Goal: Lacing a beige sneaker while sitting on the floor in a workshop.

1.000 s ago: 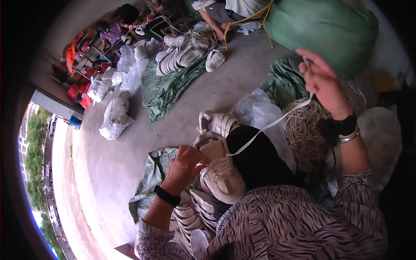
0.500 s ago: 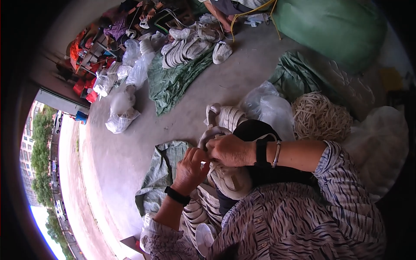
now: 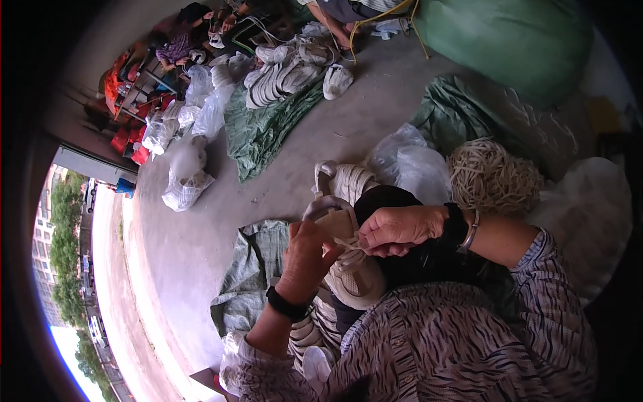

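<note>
A beige sneaker [image 3: 356, 287] rests at my lap with its toe toward me and its padded collar away. My left hand [image 3: 305, 260] is closed at the shoe's left side, thumb and fingers pinched by the lacing. From there a pale shoelace [image 3: 347, 242] runs across the shoe to my right hand [image 3: 403, 229], which pinches it between thumb and bent fingers. The left fingertips are partly hidden. More beige shoes [image 3: 353, 182] stand in a row just beyond, and others [image 3: 307, 337] lie stacked below my left forearm.
A heap of pale laces [image 3: 494, 177] sits to the right beside a clear plastic bag [image 3: 420, 167]. Green sheeting [image 3: 249, 268] lies at the left. Farther off, shoes [image 3: 284, 77] are piled on another green sheet [image 3: 261, 137], near other people at work. A large green sack [image 3: 506, 47] stands far right.
My right hand has moved right, away from the left hand, drawing the shoelace between them. The sneaker's tongue and lacing now show more. My left hand has shifted slightly right.
</note>
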Demonstrator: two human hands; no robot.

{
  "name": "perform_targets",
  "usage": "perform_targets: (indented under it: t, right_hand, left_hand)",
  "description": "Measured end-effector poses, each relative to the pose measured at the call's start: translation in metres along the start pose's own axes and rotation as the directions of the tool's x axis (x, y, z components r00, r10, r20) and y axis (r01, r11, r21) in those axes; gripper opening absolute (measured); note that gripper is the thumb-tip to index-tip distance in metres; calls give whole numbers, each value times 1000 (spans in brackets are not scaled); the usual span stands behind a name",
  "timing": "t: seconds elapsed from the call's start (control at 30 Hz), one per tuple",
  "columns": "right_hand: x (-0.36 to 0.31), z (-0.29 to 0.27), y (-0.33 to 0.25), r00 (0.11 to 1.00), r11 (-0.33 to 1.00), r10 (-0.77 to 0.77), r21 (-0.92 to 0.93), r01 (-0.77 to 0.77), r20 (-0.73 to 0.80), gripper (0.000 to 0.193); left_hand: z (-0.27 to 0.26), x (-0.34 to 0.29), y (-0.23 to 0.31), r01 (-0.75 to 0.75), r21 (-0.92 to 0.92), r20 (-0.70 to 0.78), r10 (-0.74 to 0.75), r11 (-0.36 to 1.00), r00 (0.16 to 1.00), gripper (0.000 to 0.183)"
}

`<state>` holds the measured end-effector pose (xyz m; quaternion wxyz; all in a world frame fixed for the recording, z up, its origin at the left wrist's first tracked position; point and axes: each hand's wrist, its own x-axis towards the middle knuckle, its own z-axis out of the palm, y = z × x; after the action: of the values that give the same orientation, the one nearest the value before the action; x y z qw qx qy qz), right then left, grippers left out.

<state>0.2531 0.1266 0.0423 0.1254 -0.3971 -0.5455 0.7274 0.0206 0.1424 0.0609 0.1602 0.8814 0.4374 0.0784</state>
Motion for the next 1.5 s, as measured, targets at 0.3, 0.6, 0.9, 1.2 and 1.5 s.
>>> perform_targets:
  t: [0.3,0.6,0.9,1.2,1.5]
  right_hand:
    - [-84,-97,-8,544,-104,-634,757,645,-550,10]
    - [-231,-71,-56,357,-53,-681,529,847,-640,14]
    - [-207,-78,-20,256,347,-693,-1,938,-674,21]
    - [-189,-138,80,392,763,-249,71,643,-886,26]
    - [-30,-45,57,587,879,-474,-390,274,-657,23]
  left_hand:
    - [-23,-10,-30,-155,-244,37,169,957,985,20]
    - [-7,45,25,-114,-153,-31,111,982,993,17]
    - [-25,23,13,74,-962,20,-203,263,979,24]
    - [-65,-83,-112,-404,-907,-213,-693,-122,688,16]
    - [-27,-145,-196,-465,-856,167,-972,-226,164,28]
